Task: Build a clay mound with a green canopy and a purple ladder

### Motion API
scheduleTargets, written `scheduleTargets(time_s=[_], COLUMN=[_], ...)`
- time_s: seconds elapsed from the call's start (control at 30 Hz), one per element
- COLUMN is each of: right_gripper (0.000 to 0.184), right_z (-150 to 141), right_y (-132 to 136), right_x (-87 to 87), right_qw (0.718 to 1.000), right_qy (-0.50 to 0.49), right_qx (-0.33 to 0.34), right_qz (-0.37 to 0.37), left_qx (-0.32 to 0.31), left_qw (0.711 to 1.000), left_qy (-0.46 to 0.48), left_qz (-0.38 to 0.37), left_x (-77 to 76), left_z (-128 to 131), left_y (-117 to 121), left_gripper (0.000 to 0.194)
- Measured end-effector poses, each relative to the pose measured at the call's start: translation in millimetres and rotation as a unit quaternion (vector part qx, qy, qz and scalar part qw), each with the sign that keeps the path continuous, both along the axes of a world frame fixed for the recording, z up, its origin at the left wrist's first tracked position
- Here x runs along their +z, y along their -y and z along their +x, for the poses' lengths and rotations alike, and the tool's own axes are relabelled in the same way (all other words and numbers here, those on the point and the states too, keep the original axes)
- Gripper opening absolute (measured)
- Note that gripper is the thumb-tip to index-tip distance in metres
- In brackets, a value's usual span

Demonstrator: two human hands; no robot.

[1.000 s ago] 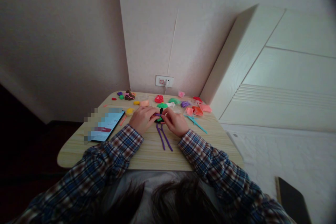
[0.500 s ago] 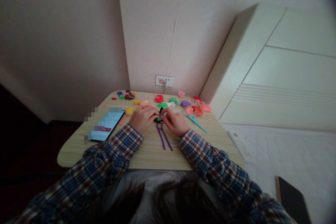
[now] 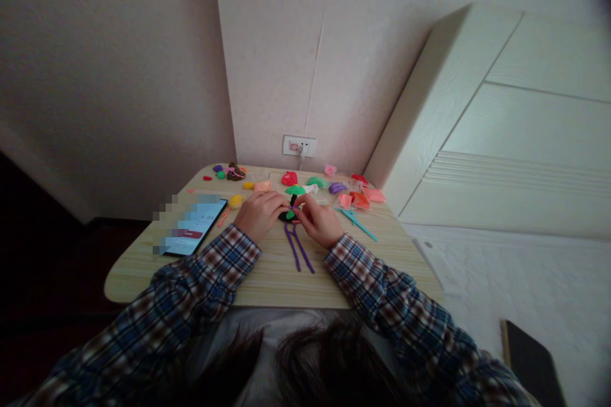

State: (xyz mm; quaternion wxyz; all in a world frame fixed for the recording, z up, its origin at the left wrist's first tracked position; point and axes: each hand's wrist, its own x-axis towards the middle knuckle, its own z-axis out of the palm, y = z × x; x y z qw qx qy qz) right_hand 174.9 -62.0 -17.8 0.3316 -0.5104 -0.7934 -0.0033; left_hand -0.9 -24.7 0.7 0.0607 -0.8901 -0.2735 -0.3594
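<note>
My left hand [image 3: 260, 215] and my right hand [image 3: 321, 224] face each other over the middle of the table. Their fingertips pinch a thin purple strip of modelling clay [image 3: 293, 208] stretched between them. Just behind and beneath the fingers stands a small clay figure with a green top [image 3: 294, 191], a black stem and a black base [image 3: 285, 218]; my fingers partly cover it. A smaller green piece [image 3: 290, 214] shows between the hands. Two long purple clay strips [image 3: 300, 249] lie on the wood in front, touching or close to each other near their far ends.
A phone [image 3: 198, 227] with a lit screen lies at the left. Along the back are a red clay lump [image 3: 289, 179], a green one [image 3: 317, 182], a purple one [image 3: 337, 188] and orange packets [image 3: 359, 200]. Turquoise tools [image 3: 359, 226] lie right; yellow clay [image 3: 235, 201] sits left.
Both hands stay almost in place, with slight finger movement. A little more of the small green piece shows between the fingertips.
</note>
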Motion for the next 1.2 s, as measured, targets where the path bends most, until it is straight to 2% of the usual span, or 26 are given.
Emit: scheduleTargets(time_s=[0.4,0.93,1.2], right_gripper=[0.018,0.018,0.018], right_z=[0.3,-0.3,0.0], right_y=[-0.4,-0.2,-0.7], right_x=[-0.5,0.8,0.1], right_qw=[1.0,1.0,1.0], right_qy=[0.01,0.012,0.007], right_qx=[-0.005,-0.007,-0.009], right_qz=[-0.009,-0.006,-0.014], left_qx=[-0.002,0.008,0.0], left_qw=[1.0,1.0,1.0], left_qy=[0.004,-0.001,-0.001], left_qz=[-0.015,0.006,-0.025], left_x=[-1.1,0.0,0.2], left_z=[0.8,2.5,2.7], left_y=[0.4,3.4,3.4], left_gripper=[0.015,0.012,0.012])
